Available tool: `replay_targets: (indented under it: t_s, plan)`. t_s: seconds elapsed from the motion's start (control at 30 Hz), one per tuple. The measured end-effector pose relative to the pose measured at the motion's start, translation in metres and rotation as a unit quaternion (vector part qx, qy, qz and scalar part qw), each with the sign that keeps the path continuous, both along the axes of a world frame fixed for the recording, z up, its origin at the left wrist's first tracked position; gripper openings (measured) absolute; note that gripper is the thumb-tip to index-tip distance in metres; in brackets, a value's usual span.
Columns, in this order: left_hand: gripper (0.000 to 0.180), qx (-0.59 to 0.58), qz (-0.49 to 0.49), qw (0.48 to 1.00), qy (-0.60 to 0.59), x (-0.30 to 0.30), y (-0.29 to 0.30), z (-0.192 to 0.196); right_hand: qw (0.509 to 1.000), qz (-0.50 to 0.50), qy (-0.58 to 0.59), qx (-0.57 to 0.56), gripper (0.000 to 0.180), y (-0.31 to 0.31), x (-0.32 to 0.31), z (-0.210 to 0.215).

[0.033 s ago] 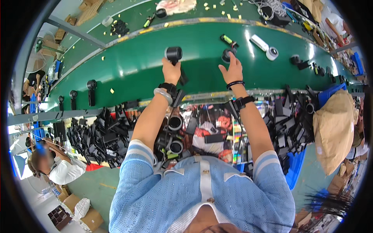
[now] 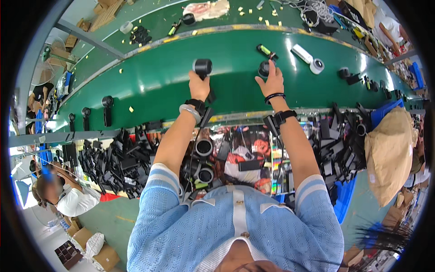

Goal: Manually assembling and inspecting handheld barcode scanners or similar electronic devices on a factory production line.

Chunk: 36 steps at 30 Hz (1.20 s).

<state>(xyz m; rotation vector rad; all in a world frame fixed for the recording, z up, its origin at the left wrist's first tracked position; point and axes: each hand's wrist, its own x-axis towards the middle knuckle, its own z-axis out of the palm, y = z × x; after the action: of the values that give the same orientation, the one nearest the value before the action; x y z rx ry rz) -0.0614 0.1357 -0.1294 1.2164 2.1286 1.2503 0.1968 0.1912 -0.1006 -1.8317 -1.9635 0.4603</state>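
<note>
My left hand (image 2: 199, 85) is closed around the handle of a black handheld fan (image 2: 202, 67), whose round head sticks up beyond my fingers above the green belt. Part of a dark handle shows beside my wrist. My right hand (image 2: 272, 81) has its thumb spread out, and its fingers reach the dark round head (image 2: 264, 69) of another fan. That fan's handle seems to be uncased, with a green-yellow battery cell (image 2: 264, 49) and dark parts showing just beyond the head. To its right lies a white handheld fan (image 2: 302, 54).
Black fans (image 2: 107, 111) lie at the belt's left, and more dark parts (image 2: 349, 75) on its right. Heaps of black casings (image 2: 118, 158) fill the near bench on both sides. A brown sack (image 2: 390, 149) hangs at right. A person (image 2: 68, 192) sits at lower left.
My left hand and its fan have shifted slightly, the fan head a little lower and to the right. My right hand stays almost in place at the other fan head.
</note>
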Motion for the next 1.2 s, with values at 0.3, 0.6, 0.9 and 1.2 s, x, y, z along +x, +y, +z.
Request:
replay_targets:
  t_s: [0.3, 0.6, 0.9, 1.2]
  plan:
    - [0.072, -0.12, -0.004, 0.988, 0.095, -0.004, -0.027, 0.043, 0.992, 0.032, -0.068, -0.103, 0.064, 0.047, 0.007, 0.004]
    - [0.045, -0.013, -0.313, 0.908, -0.276, 0.016, -0.117, 0.194, 0.733, 0.405, 0.423, -0.346, 0.072, -0.08, 0.038, 0.163]
    - [0.092, -0.255, -0.471, 0.466, -0.704, 0.089, -0.207, 0.144, 0.634, 0.5, 0.455, -0.375, 0.062, -0.16, 0.056, 0.169]
    - [0.035, -0.101, -0.426, 0.869, -0.23, 0.118, -0.255, 0.141, 0.653, 0.22, 0.552, -0.47, 0.061, -0.217, 0.073, 0.112]
